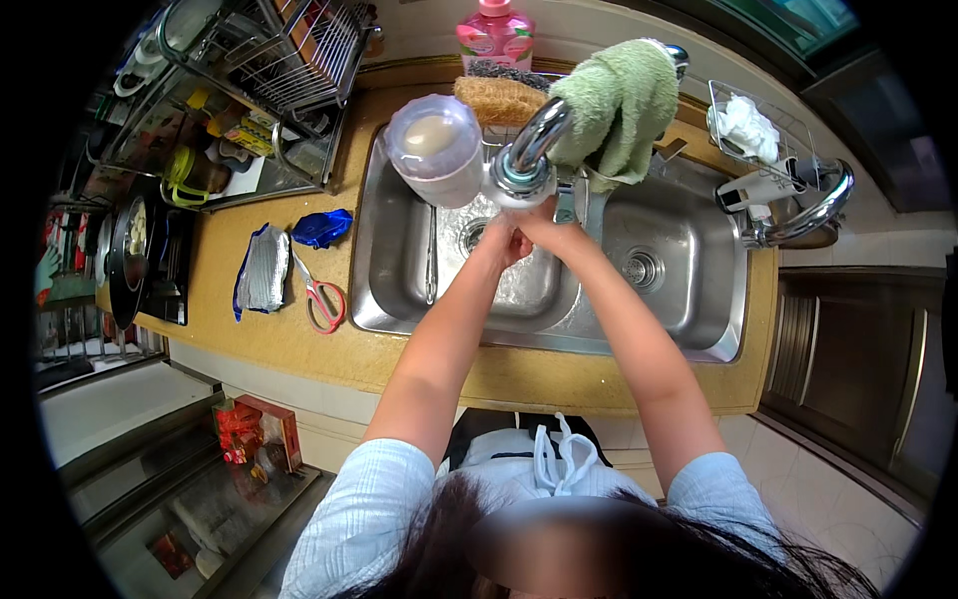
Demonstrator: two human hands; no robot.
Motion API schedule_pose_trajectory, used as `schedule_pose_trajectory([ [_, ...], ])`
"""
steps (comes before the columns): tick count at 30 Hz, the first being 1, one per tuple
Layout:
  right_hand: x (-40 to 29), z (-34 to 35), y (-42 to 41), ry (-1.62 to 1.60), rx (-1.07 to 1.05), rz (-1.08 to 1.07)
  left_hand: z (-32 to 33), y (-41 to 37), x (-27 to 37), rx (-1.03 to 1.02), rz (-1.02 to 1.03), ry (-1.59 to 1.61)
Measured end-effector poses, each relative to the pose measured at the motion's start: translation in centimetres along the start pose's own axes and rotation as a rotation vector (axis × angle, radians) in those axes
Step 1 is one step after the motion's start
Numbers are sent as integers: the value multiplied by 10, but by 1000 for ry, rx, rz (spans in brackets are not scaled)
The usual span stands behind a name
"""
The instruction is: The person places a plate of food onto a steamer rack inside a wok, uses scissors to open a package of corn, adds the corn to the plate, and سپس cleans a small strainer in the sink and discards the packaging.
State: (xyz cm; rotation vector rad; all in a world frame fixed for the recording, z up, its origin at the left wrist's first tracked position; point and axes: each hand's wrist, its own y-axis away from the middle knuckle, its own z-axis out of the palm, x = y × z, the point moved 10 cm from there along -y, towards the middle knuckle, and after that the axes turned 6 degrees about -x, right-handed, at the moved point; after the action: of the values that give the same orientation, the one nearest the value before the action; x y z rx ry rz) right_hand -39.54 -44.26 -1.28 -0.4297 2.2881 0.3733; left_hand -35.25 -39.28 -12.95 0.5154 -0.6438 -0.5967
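Observation:
Both my hands meet under the faucet head, over the left basin of a steel double sink. My left hand has its fingers curled in; my right hand lies against it, partly hidden by the faucet. Whether either holds something cannot be seen. Water wets the basin floor. A water filter housing is attached left of the faucet head. A long thin metal utensil leans in the basin. A green towel drapes over the faucet's neck.
Scissors with red handles, an opened foil packet and a blue wrapper piece lie on the counter left of the sink. Farther left stand a wire rack and a wok. A loofah and pink bottle stand behind the sink.

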Motion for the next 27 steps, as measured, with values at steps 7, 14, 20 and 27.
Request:
schedule_pose_trajectory([
  [7, 66, -107, 35, 319, 238, 339, 51, 44, 47, -81, -24, -368],
  [14, 135, -218, 13, 115, 505, 192, 23, 78, 115, 85, 121, -1689],
  [20, 112, -194, 17, 190, 275, 145, 25, 105, 109, -67, 121, -1692],
  [27, 56, 38, 57, -735, -529, 232, -33, 115, 84, 572, -210, -2402],
])
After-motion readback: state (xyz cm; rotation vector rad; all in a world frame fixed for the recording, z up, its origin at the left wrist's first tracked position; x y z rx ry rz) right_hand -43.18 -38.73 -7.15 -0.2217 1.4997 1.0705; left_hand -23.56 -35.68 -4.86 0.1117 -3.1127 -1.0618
